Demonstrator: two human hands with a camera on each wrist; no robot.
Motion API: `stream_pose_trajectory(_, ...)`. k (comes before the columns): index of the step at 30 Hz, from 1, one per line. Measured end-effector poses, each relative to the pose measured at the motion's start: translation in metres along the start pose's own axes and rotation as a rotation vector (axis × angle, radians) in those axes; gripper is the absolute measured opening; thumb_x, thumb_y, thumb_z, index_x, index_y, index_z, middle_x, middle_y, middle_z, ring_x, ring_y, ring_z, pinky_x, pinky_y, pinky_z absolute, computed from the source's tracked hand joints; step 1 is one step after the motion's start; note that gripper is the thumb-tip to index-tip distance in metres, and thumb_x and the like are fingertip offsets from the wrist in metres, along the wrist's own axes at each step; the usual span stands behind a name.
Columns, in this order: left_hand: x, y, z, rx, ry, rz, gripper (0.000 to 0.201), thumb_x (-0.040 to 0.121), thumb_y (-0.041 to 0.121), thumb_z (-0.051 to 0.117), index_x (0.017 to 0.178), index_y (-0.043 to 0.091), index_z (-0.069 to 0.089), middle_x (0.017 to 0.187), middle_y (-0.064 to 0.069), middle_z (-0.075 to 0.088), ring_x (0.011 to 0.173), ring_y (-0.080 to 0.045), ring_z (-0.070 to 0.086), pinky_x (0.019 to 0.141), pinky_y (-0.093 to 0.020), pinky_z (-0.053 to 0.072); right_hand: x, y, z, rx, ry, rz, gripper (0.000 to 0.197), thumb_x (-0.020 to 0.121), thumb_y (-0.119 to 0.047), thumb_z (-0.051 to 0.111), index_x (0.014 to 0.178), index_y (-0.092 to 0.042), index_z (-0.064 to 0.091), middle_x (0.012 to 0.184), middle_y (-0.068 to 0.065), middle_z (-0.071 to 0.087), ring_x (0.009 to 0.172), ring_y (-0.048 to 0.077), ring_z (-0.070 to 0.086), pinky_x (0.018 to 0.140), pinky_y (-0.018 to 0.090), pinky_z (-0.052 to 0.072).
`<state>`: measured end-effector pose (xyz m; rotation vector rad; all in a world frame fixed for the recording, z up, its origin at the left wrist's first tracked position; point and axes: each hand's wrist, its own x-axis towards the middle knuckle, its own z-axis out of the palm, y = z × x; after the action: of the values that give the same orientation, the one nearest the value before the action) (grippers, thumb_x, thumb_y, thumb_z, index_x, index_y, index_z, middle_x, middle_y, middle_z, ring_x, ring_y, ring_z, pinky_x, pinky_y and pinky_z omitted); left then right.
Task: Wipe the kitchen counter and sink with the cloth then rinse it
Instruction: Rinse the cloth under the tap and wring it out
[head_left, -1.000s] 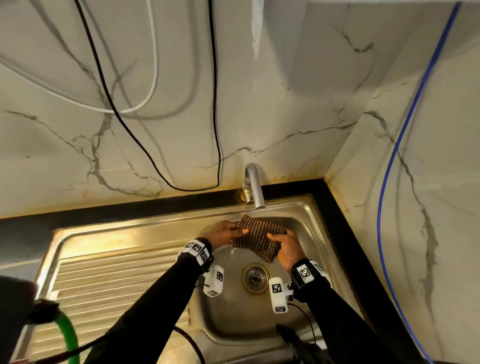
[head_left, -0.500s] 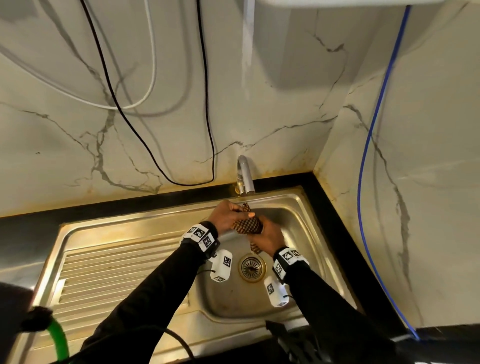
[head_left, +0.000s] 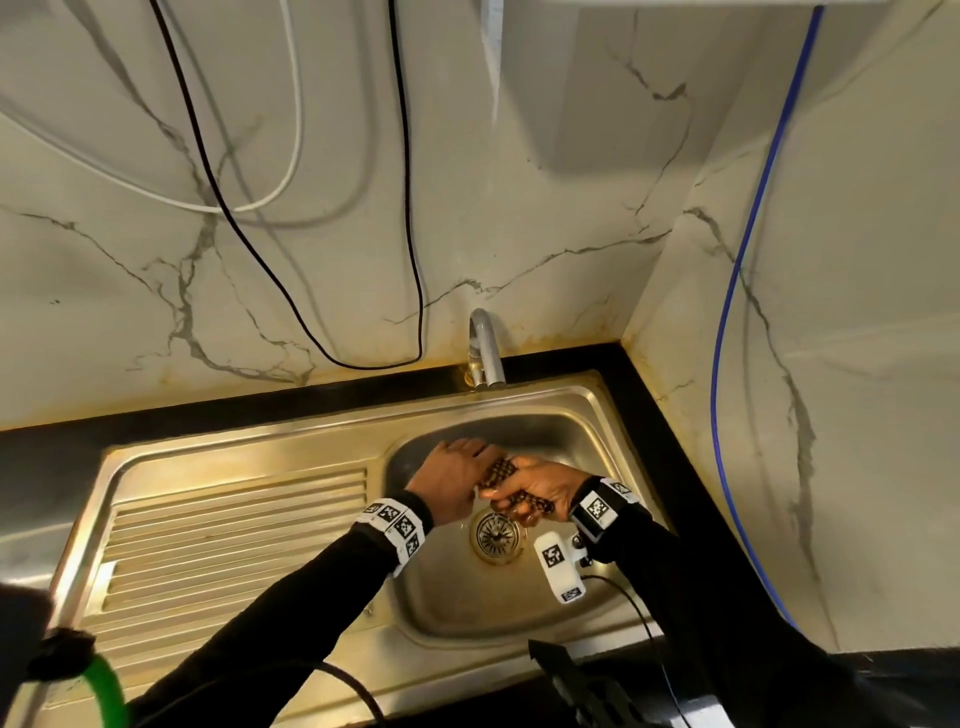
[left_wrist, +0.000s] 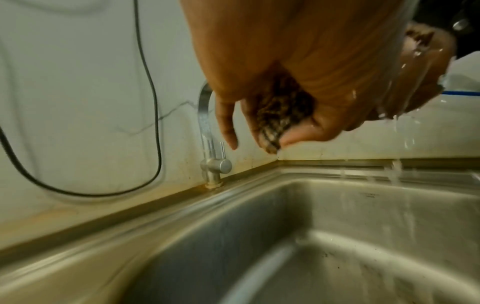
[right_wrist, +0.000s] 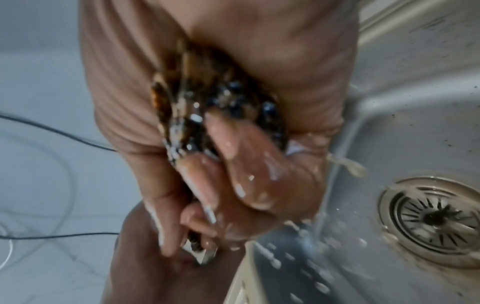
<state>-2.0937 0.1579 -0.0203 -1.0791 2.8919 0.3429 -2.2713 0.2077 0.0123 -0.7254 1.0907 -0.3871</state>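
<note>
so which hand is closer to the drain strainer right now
Right. The right hand, gripping the cloth, sits just above the drain strainer, nearly over its rim. The left hand is off to the strainer's upper left.

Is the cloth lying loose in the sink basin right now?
No: the cloth is bunched between the left hand and right hand, held above the drain with water dripping off.

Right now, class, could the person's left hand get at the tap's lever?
Probably yes: the lever stands just beyond the left hand with nothing between, but that hand's fingers grip the cloth and must let go first.
</note>
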Motion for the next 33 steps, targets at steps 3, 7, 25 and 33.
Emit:
stream_pose_trajectory(3,0.014,-0.003,-0.007,-0.005,-0.011,0.0,0.051,0.091,0.016,0.065,0.14,0.019,0.053,0.133,-0.008,0.063,0.118,-0.031,0.063,0.093,-0.039,0.05,0.005,-0.007,-0.003,-0.214,0.091,0.049,0.017,0.089,-0.006,0.07,0.095,-0.006,0.054,0.065,0.003,0.048,0.041,0.007,0.039,0.036,0.018,0.029)
stream_pose_trajectory(7,0.031,0.003,-0.015,0.076,-0.104,-0.064,0.035,0.092,0.02,0.06,0.126,0.012,0.06,0.119,-0.013,0.07,0.109,-0.034,0.066,0.084,-0.037,0.048,0.015,-0.021,-0.007,-0.85,0.386,0.059,0.042,0.079,-0.022,0.083,0.108,0.001,0.063,0.074,0.009,0.061,0.051,0.015,0.053,0.043,0.026,0.042)
stream_pose_trajectory(25,0.049,-0.015,-0.027,-0.495,-0.339,-0.326,0.009,0.078,0.0,0.07,0.074,0.007,0.066,0.085,-0.016,0.075,0.082,-0.032,0.072,0.054,-0.026,0.049,0.044,0.005,-0.019,-1.656,0.712,-0.516,0.043,0.091,-0.02,0.062,0.13,-0.009,0.048,0.108,0.013,0.066,0.077,0.033,0.071,0.06,0.038,0.05)
stream_pose_trajectory(33,-0.005,-0.007,0.001,-0.44,0.003,-0.132,0.1,0.076,0.003,0.074,0.159,0.02,0.022,0.162,-0.011,0.029,0.151,-0.026,0.027,0.123,-0.038,0.032,0.026,0.009,-0.023,-0.223,0.357,-0.164,0.019,0.093,-0.018,0.066,0.111,-0.015,0.062,0.078,0.003,0.06,0.055,0.015,0.051,0.042,0.025,0.036)
